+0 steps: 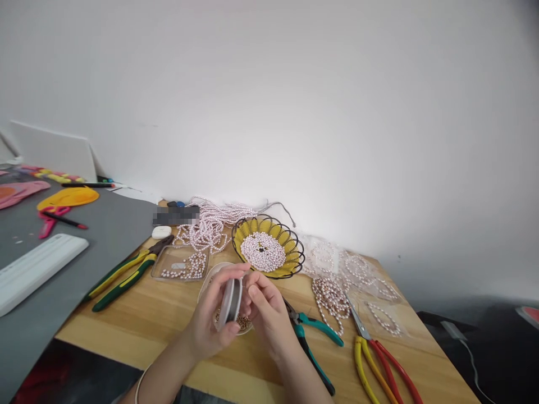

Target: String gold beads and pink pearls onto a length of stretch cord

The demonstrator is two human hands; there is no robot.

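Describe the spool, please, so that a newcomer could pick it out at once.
Find the wooden table, then the yellow basket of beads on it. Just in front, the left hand holds the spool above a round bowl. Unlike the beads nearby, it is one pale-rimmed disc with a dark grey band.

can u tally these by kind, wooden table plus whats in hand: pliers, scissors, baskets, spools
Green-yellow pliers and teal pliers: 2
Scissors: 1
Yellow basket: 1
Spool: 1
Total: 5
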